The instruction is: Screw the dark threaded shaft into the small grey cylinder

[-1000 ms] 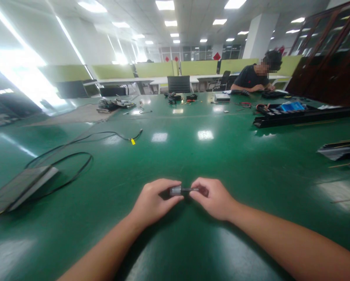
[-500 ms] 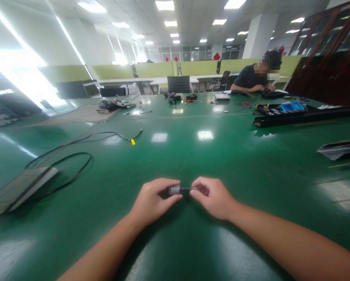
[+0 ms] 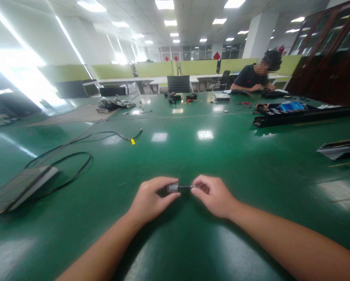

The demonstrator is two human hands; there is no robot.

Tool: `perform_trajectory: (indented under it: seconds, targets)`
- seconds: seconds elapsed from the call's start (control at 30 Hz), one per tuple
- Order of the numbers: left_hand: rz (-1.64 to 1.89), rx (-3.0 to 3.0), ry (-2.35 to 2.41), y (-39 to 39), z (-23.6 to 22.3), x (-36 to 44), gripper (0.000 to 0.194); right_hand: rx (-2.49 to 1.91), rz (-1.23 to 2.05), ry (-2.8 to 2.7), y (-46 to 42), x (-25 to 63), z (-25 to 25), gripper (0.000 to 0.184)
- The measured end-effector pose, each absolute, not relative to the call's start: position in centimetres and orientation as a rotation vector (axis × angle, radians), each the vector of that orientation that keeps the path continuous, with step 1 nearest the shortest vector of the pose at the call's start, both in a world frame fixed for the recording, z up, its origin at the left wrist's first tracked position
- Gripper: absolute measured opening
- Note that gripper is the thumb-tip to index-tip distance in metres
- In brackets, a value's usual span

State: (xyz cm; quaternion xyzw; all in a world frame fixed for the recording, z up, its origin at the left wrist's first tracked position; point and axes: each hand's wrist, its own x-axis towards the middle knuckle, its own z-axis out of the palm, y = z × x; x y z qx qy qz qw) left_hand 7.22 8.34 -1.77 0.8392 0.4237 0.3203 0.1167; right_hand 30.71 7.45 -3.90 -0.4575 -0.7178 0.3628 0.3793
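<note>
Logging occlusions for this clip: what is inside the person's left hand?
A small grey cylinder shows in the left hand, with a thin dark rod running from it to the right hand. The cylinder's gripped surfaces and the rod's far end, inside the right hand, are covered.

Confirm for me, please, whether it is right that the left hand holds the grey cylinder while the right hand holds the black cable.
Not quite: the head view shows the right hand holding the thin dark rod, not the black cable. The left hand does hold the grey cylinder.
</note>
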Motion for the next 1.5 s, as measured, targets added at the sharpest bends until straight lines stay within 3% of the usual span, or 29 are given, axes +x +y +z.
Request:
perform_trajectory:
  seconds: [1.27, 1.37, 1.5]
  targets:
    - [0.971, 2.435, 1.24, 8.76, -1.9, 6.62, 0.029, -1.158, 0.916, -1.776, 7.46, 30.91, -4.06, 0.009]
    - [0.957, 2.399, 1.291, 8.75, -1.63, 6.61, 0.028, -1.074, 0.975, -1.651, 7.46, 31.17, -4.21, 0.014]
    - [0.973, 2.268, 1.411, 8.88, -1.55, 6.69, 0.029, -0.921, 1.08, -1.41, 7.87, 31.54, -4.59, 0.034]
